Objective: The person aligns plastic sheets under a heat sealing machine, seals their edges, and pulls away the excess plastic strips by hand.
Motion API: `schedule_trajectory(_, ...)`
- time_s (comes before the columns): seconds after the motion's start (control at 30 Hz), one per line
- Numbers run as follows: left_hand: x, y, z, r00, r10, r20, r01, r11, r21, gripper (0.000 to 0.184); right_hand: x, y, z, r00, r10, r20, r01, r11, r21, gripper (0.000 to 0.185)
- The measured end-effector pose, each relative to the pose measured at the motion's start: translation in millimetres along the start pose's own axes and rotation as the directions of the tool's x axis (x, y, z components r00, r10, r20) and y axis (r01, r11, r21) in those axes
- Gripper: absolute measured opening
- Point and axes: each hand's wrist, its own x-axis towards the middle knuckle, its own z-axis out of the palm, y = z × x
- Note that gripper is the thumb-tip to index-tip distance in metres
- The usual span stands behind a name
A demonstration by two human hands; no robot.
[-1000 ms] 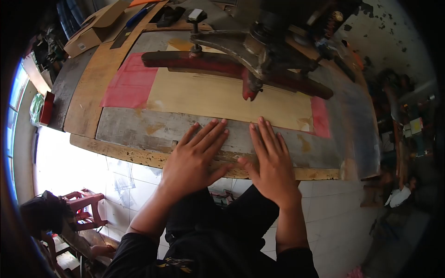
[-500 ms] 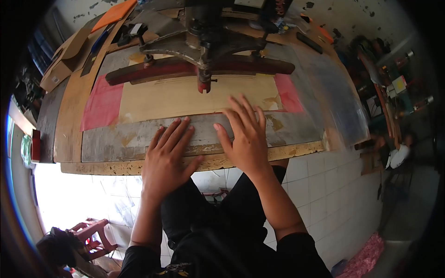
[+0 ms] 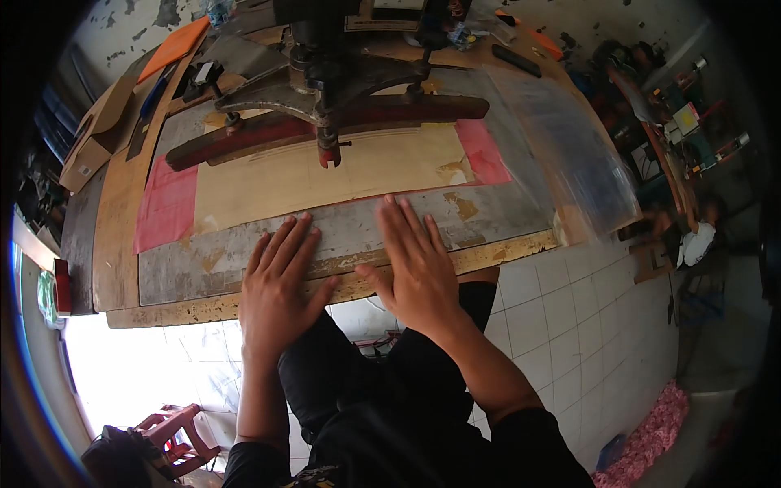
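My left hand point(image 3: 281, 272) lies flat on the near part of a worn grey board point(image 3: 183, 272), fingers stretched forward and thumb out to the side. Beside it, my right hand point(image 3: 416, 268) rests palm down near the board's front edge, its fingers extended and holding nothing. Just beyond my fingertips is a flat tan sheet point(image 3: 325, 179) with pink strips point(image 3: 167, 207) at its two ends. Over the sheet hangs a red-brown metal bar point(image 3: 268, 146), carried by a dark metal press frame point(image 3: 321, 89).
A cardboard box point(image 3: 102, 146) and an orange sheet point(image 3: 172, 50) are at the far left. Clear plastic film point(image 3: 582, 179) covers the right side of the table. Below lie a red stool point(image 3: 175, 435) and a pink heap point(image 3: 651, 427) on the tiled floor.
My right hand has drawn back from the tan sheet to the near edge of the board. My left hand stays on the board. The whole view has shifted and tilted slightly.
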Motion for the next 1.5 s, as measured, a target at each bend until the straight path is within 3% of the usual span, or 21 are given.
schedule_trajectory(0.13,0,1,-1,1.000,0.012,-0.015,-0.012,1.000,-0.007,0.065,6,-4,-7,0.998,-0.004,-0.069,0.001,0.999,-0.041,0.065)
schedule_trajectory(0.27,1,1,-1,1.000,0.012,-0.021,-0.013,1.000,-0.018,0.063,22,1,-17,0.999,-0.018,-0.046,0.018,1.000,-0.019,0.064)
schedule_trajectory(0.33,1,2,-2,1.000,0.006,-0.016,-0.006,0.999,-0.034,0.063,35,3,-28,0.974,0.132,0.182,-0.153,0.982,0.107,0.058)
schedule_trajectory(0.37,1,2,-3,1.000,-0.006,-0.010,0.005,0.999,-0.054,0.064,38,6,-29,0.975,0.130,0.178,-0.151,0.983,0.109,0.058)
schedule_trajectory(0.43,1,2,-2,1.000,-0.006,-0.013,0.006,0.999,-0.052,0.063,41,13,-27,0.999,-0.043,0.032,0.037,0.986,0.161,0.053)
schedule_trajectory(0.47,1,2,-1,1.000,-0.007,-0.015,0.006,0.999,-0.054,0.063,38,13,-21,0.999,-0.040,0.029,0.035,0.986,0.160,0.053)
schedule_trajectory(0.53,2,2,-1,1.000,-0.006,-0.016,0.006,0.999,-0.052,0.063,33,11,-10,0.975,-0.120,-0.186,0.119,0.993,-0.019,0.056)
schedule_trajectory(0.63,1,3,-1,1.000,-0.009,-0.007,0.008,0.999,-0.049,0.062,26,7,-14,0.944,-0.096,-0.317,0.077,0.994,-0.072,0.065)
schedule_trajectory(0.7,2,2,-2,1.000,0.000,-0.007,-0.001,0.999,-0.048,0.062,19,5,-9,0.949,-0.064,-0.309,0.029,0.993,-0.115,0.071)
schedule_trajectory(0.77,2,2,-2,1.000,-0.004,-0.011,0.004,0.998,-0.057,0.062,15,9,-1,0.996,-0.056,0.072,0.061,0.996,-0.062,0.076)
schedule_trajectory(0.93,2,3,-1,1.000,-0.009,-0.012,0.009,0.999,-0.047,0.061,14,11,-2,0.995,-0.055,0.077,0.059,0.997,-0.047,0.079)
schedule_trajectory(1.5,-3,4,-2,1.000,-0.005,0.012,0.005,1.000,-0.004,0.063,13,11,-5,1.000,0.015,-0.025,-0.012,0.994,0.110,0.065)
